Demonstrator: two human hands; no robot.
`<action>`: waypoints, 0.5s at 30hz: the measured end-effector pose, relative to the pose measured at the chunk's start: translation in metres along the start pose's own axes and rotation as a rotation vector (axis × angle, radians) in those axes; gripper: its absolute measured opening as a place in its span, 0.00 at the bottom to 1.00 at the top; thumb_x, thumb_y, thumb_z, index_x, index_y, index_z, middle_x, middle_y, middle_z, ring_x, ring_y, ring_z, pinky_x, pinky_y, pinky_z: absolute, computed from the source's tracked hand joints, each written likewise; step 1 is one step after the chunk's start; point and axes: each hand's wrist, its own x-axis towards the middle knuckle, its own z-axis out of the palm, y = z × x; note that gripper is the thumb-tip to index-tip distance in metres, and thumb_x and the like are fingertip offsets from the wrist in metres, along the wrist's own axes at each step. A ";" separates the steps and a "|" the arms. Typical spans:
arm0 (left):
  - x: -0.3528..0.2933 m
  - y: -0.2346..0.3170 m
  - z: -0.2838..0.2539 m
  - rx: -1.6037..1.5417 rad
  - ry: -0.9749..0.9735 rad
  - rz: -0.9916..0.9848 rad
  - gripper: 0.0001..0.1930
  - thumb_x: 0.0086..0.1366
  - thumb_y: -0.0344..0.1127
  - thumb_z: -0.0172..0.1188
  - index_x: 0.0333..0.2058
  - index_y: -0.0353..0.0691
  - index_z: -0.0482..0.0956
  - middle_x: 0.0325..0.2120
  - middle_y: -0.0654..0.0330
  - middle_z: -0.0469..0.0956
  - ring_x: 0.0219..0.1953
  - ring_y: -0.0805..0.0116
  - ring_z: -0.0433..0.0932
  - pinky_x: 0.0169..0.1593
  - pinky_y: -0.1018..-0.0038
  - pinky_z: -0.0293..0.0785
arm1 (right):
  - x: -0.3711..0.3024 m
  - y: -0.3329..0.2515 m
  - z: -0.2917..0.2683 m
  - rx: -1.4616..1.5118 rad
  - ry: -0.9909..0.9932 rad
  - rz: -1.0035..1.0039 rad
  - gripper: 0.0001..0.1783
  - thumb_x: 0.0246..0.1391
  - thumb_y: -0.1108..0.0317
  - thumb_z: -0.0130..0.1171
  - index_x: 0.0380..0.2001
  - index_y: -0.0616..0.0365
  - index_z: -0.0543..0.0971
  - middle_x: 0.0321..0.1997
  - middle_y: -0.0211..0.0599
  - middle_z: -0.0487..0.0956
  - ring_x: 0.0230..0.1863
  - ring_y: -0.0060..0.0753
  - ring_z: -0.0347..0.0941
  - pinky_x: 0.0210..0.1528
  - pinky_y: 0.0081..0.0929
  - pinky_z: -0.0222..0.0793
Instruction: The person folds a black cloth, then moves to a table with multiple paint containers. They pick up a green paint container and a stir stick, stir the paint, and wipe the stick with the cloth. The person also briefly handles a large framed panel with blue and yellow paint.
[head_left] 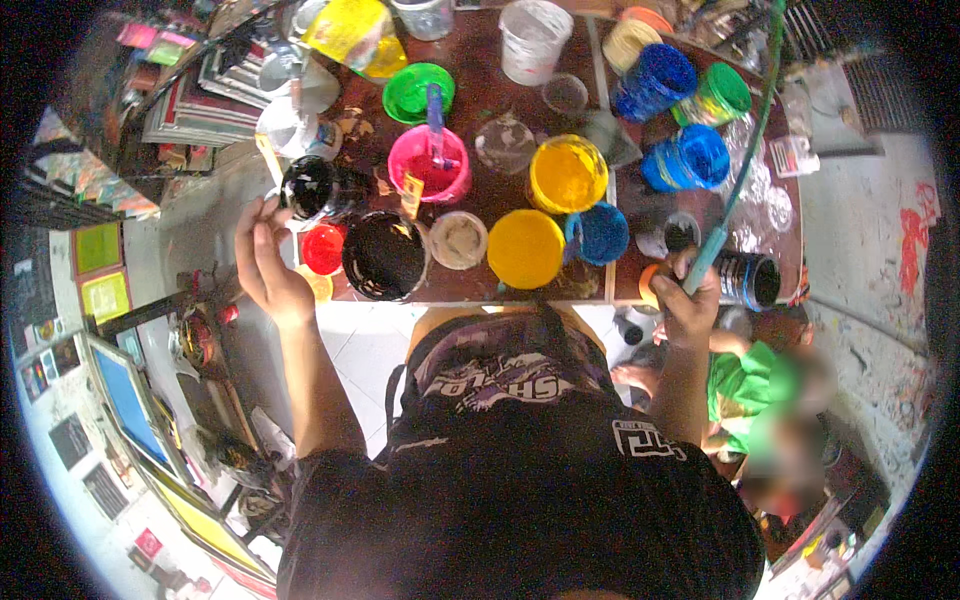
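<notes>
My left hand (268, 262) is raised at the table's left edge, fingers stretched and holding nothing. Beside its fingertips lies a black paint pot (308, 187), tipped toward me; whether they touch it is unclear. Close by are a small red paint pot (323, 249) and a large open pot of black paint (384, 257). At the right front edge, my right hand (690, 298) is closed around the thick teal end of a long green hose-like rod (709, 250), which runs up past the far edge. A dark jar (748, 279) and an orange lid (650, 284) flank that hand.
Open yellow paint tubs (525, 249), blue tubs (686, 158) and a pink tub (430, 165) with a purple-handled tool crowd the brown table (470, 294). A white bucket (535, 40) stands at the back. A person in green (745, 385) is low at my right.
</notes>
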 end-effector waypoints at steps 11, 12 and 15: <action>0.092 -0.082 0.101 -0.206 -0.346 -0.558 0.29 0.60 0.57 0.40 0.41 0.33 0.69 0.35 0.55 0.72 0.36 0.67 0.70 0.42 0.73 0.63 | 0.029 -0.009 0.021 0.004 -0.028 -0.027 0.13 0.38 0.77 0.58 0.23 0.54 0.63 0.18 0.23 0.64 0.15 0.13 0.58 0.16 0.12 0.53; 0.098 -0.080 0.109 0.015 -0.383 -0.454 0.26 0.60 0.55 0.42 0.40 0.34 0.70 0.31 0.58 0.73 0.31 0.68 0.71 0.38 0.75 0.65 | 0.027 -0.008 0.022 -0.043 -0.012 -0.024 0.13 0.38 0.76 0.58 0.23 0.54 0.63 0.18 0.22 0.64 0.15 0.13 0.58 0.16 0.12 0.53; 0.114 -0.105 0.135 0.183 -0.517 -0.193 0.16 0.57 0.41 0.50 0.39 0.35 0.72 0.32 0.55 0.74 0.36 0.66 0.72 0.42 0.75 0.65 | 0.021 -0.004 0.022 -0.120 0.041 0.002 0.12 0.37 0.78 0.55 0.22 0.54 0.63 0.18 0.24 0.63 0.16 0.14 0.57 0.17 0.13 0.52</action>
